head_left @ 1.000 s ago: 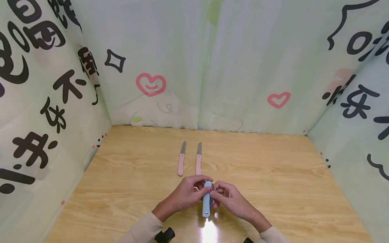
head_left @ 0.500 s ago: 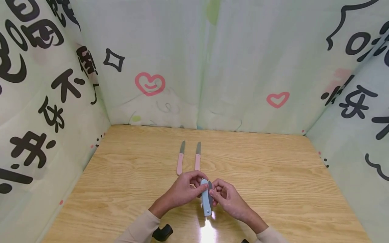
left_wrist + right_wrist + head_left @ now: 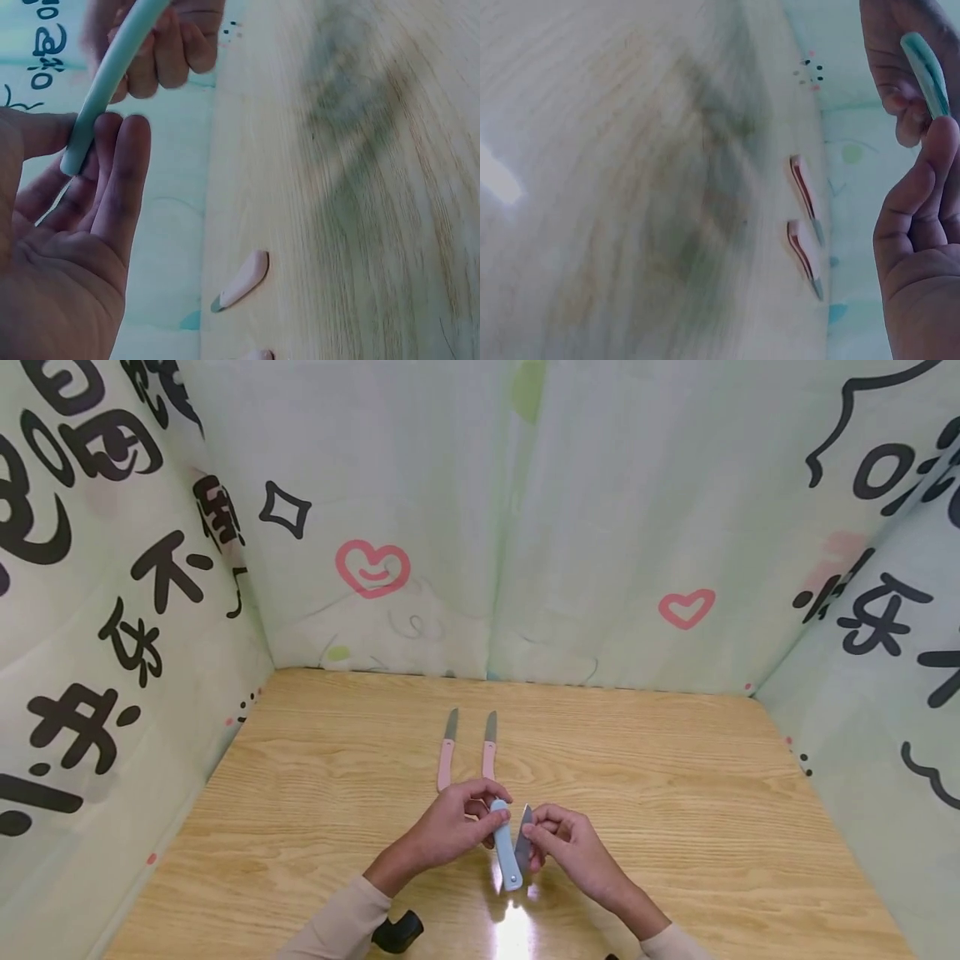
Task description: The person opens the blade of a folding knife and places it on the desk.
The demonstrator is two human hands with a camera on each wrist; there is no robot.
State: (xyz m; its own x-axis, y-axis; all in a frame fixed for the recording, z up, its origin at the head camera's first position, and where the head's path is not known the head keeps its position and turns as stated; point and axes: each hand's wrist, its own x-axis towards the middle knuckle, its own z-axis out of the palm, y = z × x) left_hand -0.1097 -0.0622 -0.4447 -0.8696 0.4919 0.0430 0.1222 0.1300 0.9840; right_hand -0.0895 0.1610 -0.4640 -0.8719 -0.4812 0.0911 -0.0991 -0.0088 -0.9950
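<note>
Low in the middle of the head view, a folding knife with a light blue handle [image 3: 506, 858] is held above the table with its blade partly swung out. My left hand [image 3: 450, 827] pinches the far end of the handle between thumb and fingers. On the right, my right hand [image 3: 573, 852] pinches the grey blade [image 3: 523, 847], which stands at a narrow angle to the handle. The left wrist view shows the pale handle [image 3: 112, 75] between the thumb and fingers. In the right wrist view the handle [image 3: 924, 71] shows beyond the right fingertips; the blade is mostly hidden there.
Two pink-handled knives, one at left [image 3: 446, 764] and one at right [image 3: 489, 756], lie side by side with blades out, pointing away. The wooden table [image 3: 675, 777] is bordered by printed curtains [image 3: 600, 527] at the back and both sides. Light glares near the front edge.
The blade has swung out from the blue handle towards the right. The right hand has drawn slightly away from the left. The pink-handled knives have not moved.
</note>
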